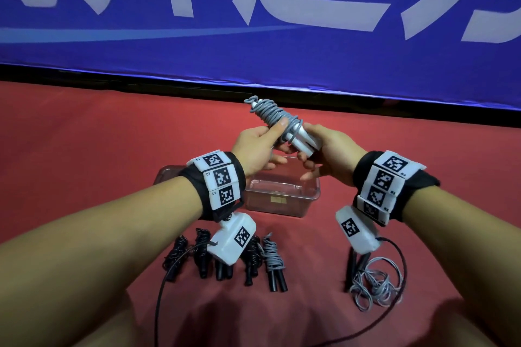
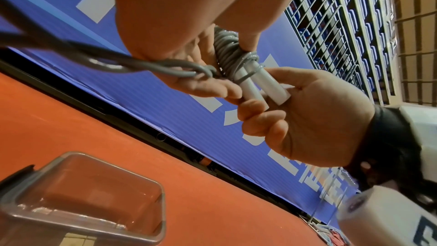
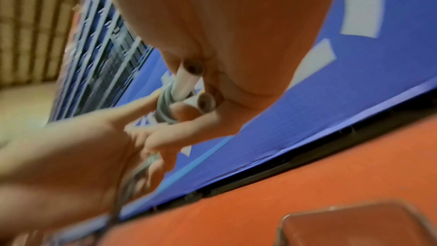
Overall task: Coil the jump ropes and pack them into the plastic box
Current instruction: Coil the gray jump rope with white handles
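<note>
Both hands hold up a grey jump rope [image 1: 275, 117] with two white handles [image 2: 254, 89], its cord wound tightly round them. My left hand [image 1: 258, 146] presses its thumb on the coil and grips the cord's loose end loop [image 2: 165, 67] in its curled fingers. The handles' lower ends sit in my right hand [image 1: 329, 155], fingers curled round them [image 3: 187, 81]. The bundle tilts up and to the left, above the clear plastic box [image 1: 282, 207], which stands open on the red floor with nothing visible in it.
Several coiled ropes with black handles [image 1: 225, 259] lie in a row in front of the box. An uncoiled grey rope [image 1: 372, 282] lies at the right. A clear lid-like piece [image 1: 166, 175] sits left of the box. A blue banner wall [image 1: 253, 22] stands behind.
</note>
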A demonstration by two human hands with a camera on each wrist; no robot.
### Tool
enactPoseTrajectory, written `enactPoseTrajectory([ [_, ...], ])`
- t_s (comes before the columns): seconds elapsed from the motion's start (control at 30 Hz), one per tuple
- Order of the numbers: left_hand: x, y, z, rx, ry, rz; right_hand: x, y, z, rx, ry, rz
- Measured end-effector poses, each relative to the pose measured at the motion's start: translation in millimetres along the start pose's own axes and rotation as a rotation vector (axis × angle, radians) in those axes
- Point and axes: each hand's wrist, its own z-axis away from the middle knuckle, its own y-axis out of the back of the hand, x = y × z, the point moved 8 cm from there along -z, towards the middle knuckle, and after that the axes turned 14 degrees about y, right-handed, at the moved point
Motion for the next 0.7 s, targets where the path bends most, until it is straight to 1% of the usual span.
enactPoseTrajectory([
  [0.07, -0.2, 2.2, -2.3, 0.000, 0.019, 0.016, 2.8, -2.2, 0.1, 0.017, 0.001, 0.016],
  [0.13, -0.3, 5.5, -2.6, 0.025, 0.042, -0.024, 4.8, -3.0, 1.1, 0.025, 0.007, 0.030],
  [0.2, -2.0, 7.5, -1.6, 0.044, 0.062, -0.070, 5.2, -1.7, 1.5, 0.033, 0.035, 0.056],
  [0.33, -5.6, 4.7, -1.6, 0.029, 0.087, -0.082, 2.5, 0.6, 2.5, 0.033, 0.099, 0.135],
  [0.5, -7.9, -3.3, 1.6, -0.040, 0.151, 0.037, -5.0, 3.4, -0.5, 0.016, 0.220, 0.368],
  [0.63, -7.3, -4.4, 2.8, -0.026, 0.138, 0.085, -5.1, 9.5, -0.7, 0.062, 0.278, 0.574],
  [0.7, -6.0, -3.1, 2.6, -0.008, 0.123, 0.098, -8.5, 8.7, -1.0, 0.072, 0.315, 0.622],
])
